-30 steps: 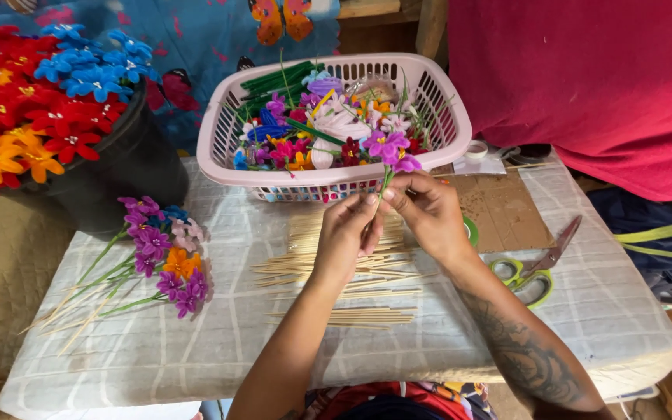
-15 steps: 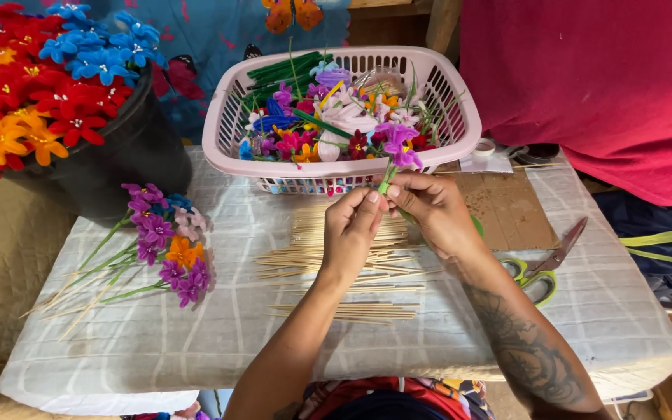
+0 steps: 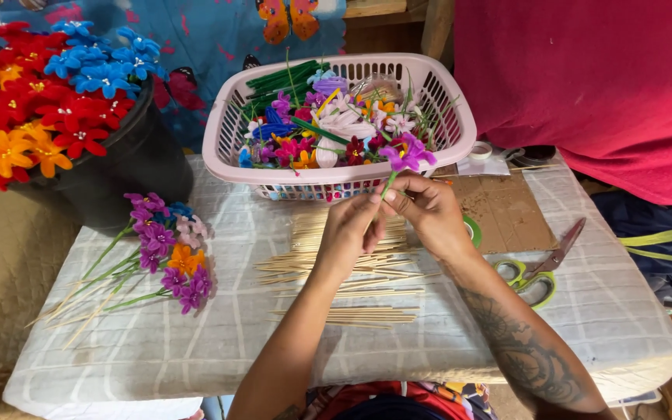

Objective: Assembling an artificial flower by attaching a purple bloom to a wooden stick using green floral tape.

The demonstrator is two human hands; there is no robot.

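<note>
Barely shifted, both hands, left hand (image 3: 355,225) and right hand (image 3: 423,211), pinch the light, fragile purple flower (image 3: 406,151) by its thin stem.

Two bare forearms without sleeves, watch or rings. The right forearm carries a dark tattoo of fine patterned linework from elbow toward wrist. Left hand (image 3: 349,231) and right hand (image 3: 428,213) ungloved. Lower edge: a red, possibly patterned, garment.
</note>
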